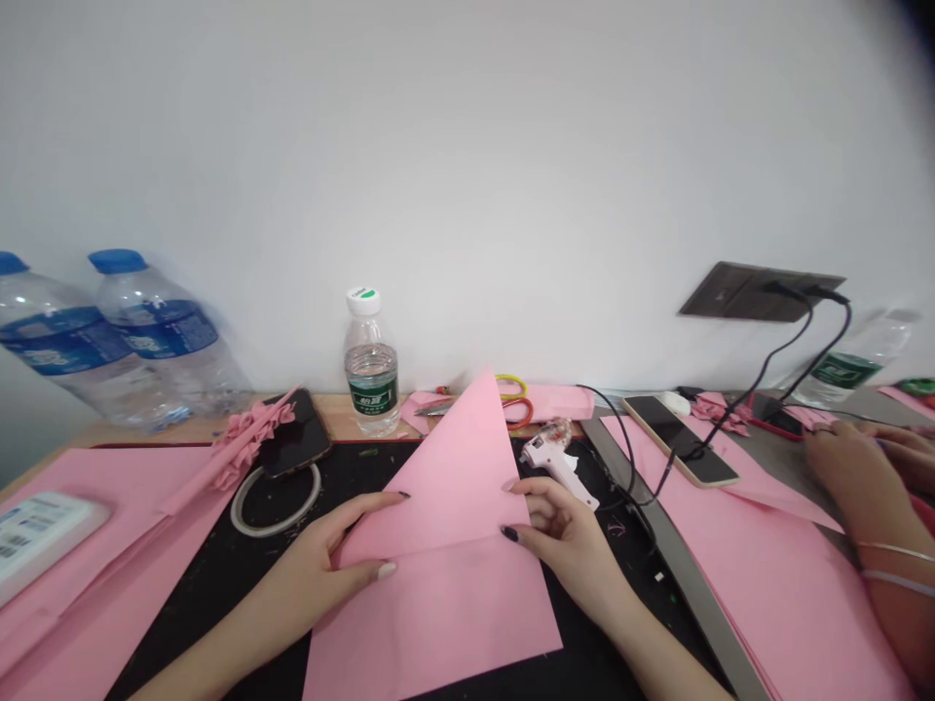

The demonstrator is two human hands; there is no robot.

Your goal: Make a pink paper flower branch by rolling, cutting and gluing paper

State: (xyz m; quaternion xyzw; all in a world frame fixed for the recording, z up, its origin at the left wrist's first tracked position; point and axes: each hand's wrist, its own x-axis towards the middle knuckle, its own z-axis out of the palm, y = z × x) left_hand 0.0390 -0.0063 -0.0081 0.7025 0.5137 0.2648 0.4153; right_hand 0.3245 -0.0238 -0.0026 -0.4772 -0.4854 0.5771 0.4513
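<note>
A sheet of pink paper lies in front of me on a black mat, its far part bent up into a point. My left hand holds its left side, thumb on top and the other fingers partly hidden behind the raised part. On the right edge, my right hand pinches the same sheet between thumb and fingers. Just beyond the right hand lies a white glue gun with a black cord. Scissors with red and yellow handles rest behind the paper, partly covered by it.
A small water bottle stands near the wall; two large bottles lean at the left. A tape ring, a dark phone and a pink paper flower lie left. Rightward are another phone and another person's hand.
</note>
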